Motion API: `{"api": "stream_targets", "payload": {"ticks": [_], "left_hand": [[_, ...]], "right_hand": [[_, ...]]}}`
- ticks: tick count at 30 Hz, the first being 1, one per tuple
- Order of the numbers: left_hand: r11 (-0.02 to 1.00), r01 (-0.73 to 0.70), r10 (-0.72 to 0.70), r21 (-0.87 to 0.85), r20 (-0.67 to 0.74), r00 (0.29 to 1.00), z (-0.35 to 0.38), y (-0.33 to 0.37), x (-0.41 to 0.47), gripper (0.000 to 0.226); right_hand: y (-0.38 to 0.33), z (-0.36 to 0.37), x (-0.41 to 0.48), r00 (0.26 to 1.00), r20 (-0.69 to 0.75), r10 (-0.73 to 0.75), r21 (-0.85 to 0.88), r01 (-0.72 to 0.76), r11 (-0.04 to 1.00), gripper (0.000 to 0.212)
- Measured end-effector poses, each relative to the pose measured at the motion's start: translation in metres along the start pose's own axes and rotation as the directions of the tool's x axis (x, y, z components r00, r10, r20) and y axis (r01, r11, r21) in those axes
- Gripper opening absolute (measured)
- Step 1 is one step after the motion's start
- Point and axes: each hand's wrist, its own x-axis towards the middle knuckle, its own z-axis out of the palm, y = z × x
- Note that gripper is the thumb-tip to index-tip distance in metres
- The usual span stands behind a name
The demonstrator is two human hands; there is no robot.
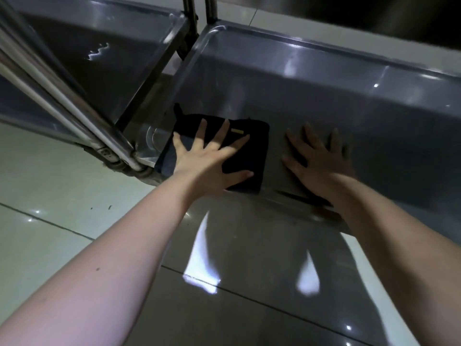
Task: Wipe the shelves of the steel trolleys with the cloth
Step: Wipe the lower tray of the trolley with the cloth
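Note:
A folded dark cloth with a small tan label lies in the near left corner of the right steel trolley's low shelf. My left hand presses flat on the cloth with its fingers spread. My right hand rests flat on the bare shelf just to the right of the cloth, fingers spread, holding nothing. An upper shelf throws shade over the right hand.
A second steel trolley stands to the left, its low shelf separated from the first by a narrow gap. Its steel legs slant across the near left. Glossy floor tiles lie in front. Upright posts rise at the back.

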Motion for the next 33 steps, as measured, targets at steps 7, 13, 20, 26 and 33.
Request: {"api": "stream_targets", "payload": {"ticks": [7,13,20,26,33], "left_hand": [[0.999,0.033,-0.033,-0.003,0.064,0.997,-0.007,0.004,-0.007,0.081],[0.999,-0.010,0.008,0.041,0.042,0.999,0.009,0.065,0.022,0.087],[0.996,0.091,-0.091,-0.005,-0.009,0.996,-0.002,0.144,0.108,0.082],[0.992,-0.107,0.107,0.060,0.001,0.994,0.019,0.203,0.047,0.083],[0.993,-0.108,0.103,0.042,0.117,0.988,0.027,0.285,0.004,0.078]], "right_hand": [[0.178,-0.010,-0.059,0.942,0.033,0.334,0.119,-0.335,0.935,0.083],[0.184,0.005,-0.065,0.932,-0.026,0.361,0.087,-0.357,0.930,0.071],[0.181,0.005,-0.061,0.926,-0.041,0.376,0.067,-0.372,0.926,0.066],[0.186,0.001,-0.063,0.929,-0.020,0.369,0.017,-0.369,0.929,0.065],[0.191,-0.037,-0.065,0.933,0.131,0.336,0.681,-0.331,0.653,0.053]]}}
